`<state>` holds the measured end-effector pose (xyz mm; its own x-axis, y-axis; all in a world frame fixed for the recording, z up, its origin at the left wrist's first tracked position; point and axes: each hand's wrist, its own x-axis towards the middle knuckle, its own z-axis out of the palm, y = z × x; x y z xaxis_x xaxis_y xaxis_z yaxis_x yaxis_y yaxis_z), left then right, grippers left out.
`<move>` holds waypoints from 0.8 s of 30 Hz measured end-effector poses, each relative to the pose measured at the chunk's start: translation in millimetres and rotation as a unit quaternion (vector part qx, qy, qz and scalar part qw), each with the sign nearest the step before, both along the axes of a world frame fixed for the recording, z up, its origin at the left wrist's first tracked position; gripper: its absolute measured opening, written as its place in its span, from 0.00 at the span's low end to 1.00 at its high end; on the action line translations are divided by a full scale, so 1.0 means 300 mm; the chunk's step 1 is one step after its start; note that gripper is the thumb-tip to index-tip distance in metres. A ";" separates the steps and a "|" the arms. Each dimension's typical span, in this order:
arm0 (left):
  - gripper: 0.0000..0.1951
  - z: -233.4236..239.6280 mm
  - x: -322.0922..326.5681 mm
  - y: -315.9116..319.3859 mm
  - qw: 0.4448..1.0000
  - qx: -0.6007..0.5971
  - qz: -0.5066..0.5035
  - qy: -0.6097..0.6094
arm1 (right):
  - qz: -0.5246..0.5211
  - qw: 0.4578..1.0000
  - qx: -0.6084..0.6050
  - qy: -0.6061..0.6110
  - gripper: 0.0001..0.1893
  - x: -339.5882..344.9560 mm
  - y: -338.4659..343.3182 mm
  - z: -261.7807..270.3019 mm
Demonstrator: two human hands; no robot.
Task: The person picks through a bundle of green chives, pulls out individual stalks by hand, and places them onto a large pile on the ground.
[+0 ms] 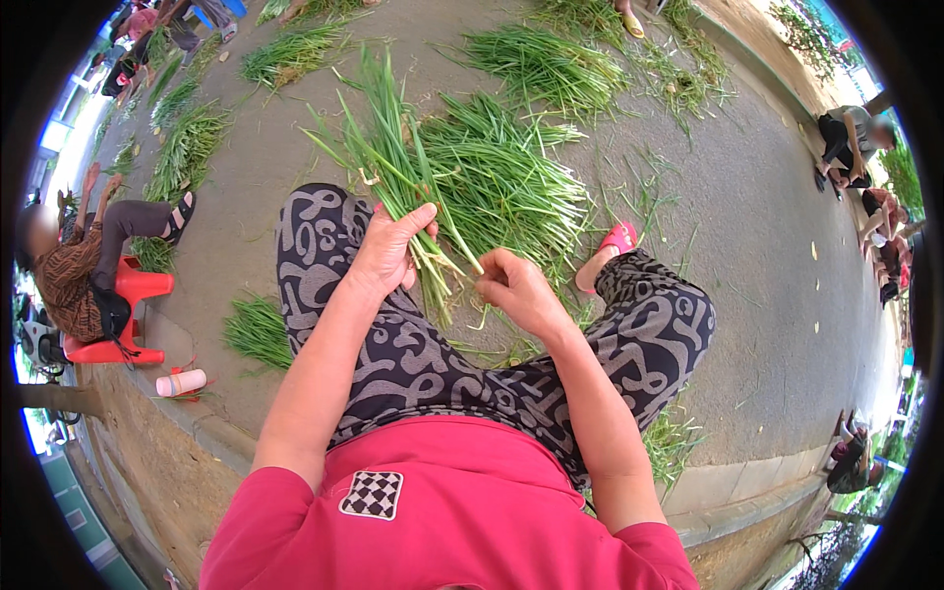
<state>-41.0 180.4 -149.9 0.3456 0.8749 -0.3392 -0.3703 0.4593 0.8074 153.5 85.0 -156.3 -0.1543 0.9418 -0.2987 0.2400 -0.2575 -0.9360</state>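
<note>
My left hand [394, 251] is closed around a bunch of long green allium stalks [387, 140], their leafy ends pointing away from me and their pale root ends hanging between my knees. With thumb and fingertips, my right hand [520, 287] pinches the pale lower end of one stalk [463, 243] that slants out of the bunch. Just beyond both hands, a large heap of the same green stalks [509, 177] lies on the pavement, its pale ends towards the right. Thin trimmings lie on the ground below my hands.
More stalk piles lie ahead [546, 66], at far left [188, 147] and beside my left knee [258, 332]. A person [74, 287] sits on a red plastic stool [140, 287] at left, near a pink bottle [181, 383]. A concrete curb [745, 516] runs behind me. Others sit at right.
</note>
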 end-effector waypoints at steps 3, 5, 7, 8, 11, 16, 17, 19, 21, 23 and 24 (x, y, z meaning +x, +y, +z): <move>0.12 0.013 0.009 0.004 0.999 0.021 0.028 0.041 | 0.103 0.928 0.236 -0.270 0.16 0.001 -0.061 -0.082; 0.12 0.016 0.003 0.002 0.998 0.005 0.018 0.060 | 0.125 0.907 0.147 -0.373 0.12 0.000 -0.074 -0.083; 0.13 -0.004 -0.015 -0.003 0.997 -0.006 -0.001 0.071 | 0.172 0.919 -0.054 -0.349 0.10 0.008 -0.021 -0.019; 0.13 -0.011 -0.020 -0.005 0.998 0.007 -0.009 0.068 | 0.137 0.927 -0.054 -0.345 0.09 0.016 -0.013 -0.013; 0.13 0.011 -0.012 -0.017 0.996 0.026 -0.020 0.087 | 0.123 0.929 0.051 -0.345 0.10 0.039 -0.007 0.043; 0.14 0.020 0.006 -0.022 0.989 0.077 -0.063 0.112 | -0.112 0.981 0.120 -0.106 0.15 -0.014 0.024 0.039; 0.14 0.026 0.012 -0.027 0.989 0.078 -0.065 0.110 | -0.106 0.990 0.083 -0.052 0.15 -0.024 0.030 0.045; 0.14 0.047 0.027 -0.036 0.989 0.079 -0.069 0.106 | -0.094 0.994 0.008 0.057 0.16 -0.040 0.037 0.057; 0.15 0.059 0.034 -0.040 0.989 0.082 -0.068 0.100 | -0.093 0.994 0.059 0.002 0.14 -0.055 0.033 0.049; 0.15 0.055 0.035 -0.039 0.990 0.081 -0.069 0.097 | -0.110 0.991 0.075 -0.004 0.13 -0.068 0.038 0.055; 0.15 0.051 0.040 -0.037 0.991 0.080 -0.063 0.090 | -0.135 0.987 0.043 0.076 0.10 -0.077 0.038 0.069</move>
